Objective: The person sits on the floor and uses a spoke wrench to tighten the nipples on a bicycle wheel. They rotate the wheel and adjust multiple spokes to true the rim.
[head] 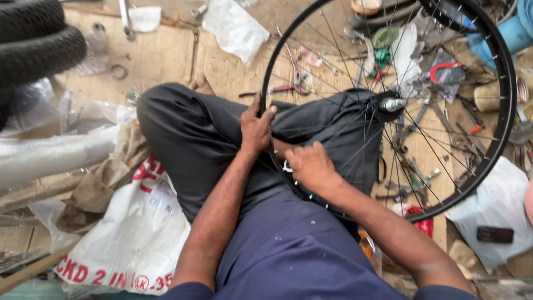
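Observation:
A black spoked bicycle wheel rim (502, 111) rests across my lap, its hub (391, 104) at the right over my knee. My left hand (256, 129) is closed around the rim's near left edge. My right hand (308, 165) sits just inside the rim among the spokes, fingers pinched on a small silver tool (287, 166) at a spoke end. I sit cross-legged in dark trousers and a blue shirt.
Black tyres (33, 41) lie at the top left. A white printed sack (130, 233) and plastic bags cover the floor at left. Pliers (291, 75), wrenches and other tools are scattered on cardboard behind the wheel. A dark phone (494, 234) lies at right.

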